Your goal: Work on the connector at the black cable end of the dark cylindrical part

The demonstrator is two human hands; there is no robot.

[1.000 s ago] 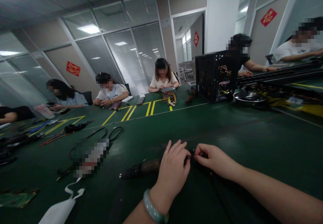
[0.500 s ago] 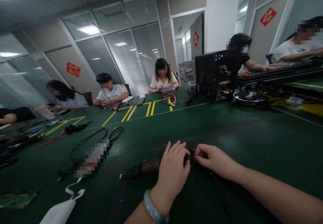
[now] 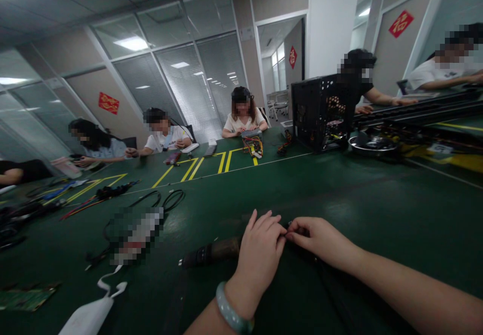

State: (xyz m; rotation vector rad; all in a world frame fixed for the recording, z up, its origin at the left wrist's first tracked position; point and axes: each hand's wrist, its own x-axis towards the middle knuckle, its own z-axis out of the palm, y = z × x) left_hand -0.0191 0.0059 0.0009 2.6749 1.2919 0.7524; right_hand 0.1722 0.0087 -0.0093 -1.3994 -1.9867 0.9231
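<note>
A dark, worn electric screwdriver [image 3: 219,251] lies on the green table, its metal tip pointing left. My left hand [image 3: 261,242] is laid over its rear part, gripping it with thumb and fingers toward the tail end. At that end my right hand [image 3: 319,237] pinches with thumb and forefinger, touching the left fingertips. Whatever sits in this pinch is small and mostly hidden; a dark bit shows just above it. A dark cable [image 3: 328,279] runs faintly below my right wrist toward the bottom edge.
Left of my hands are a light-coloured device with black cable [image 3: 171,201], a white object with a strap [image 3: 88,317] and a green circuit board [image 3: 28,297]. Farther back stand a black computer case [image 3: 320,113] and a metal bowl [image 3: 372,146]. Several people sit across the table.
My right fingers have moved slightly left, closing the small gap to my left fingertips. Across the table, one person's arm has reached out to the left.
</note>
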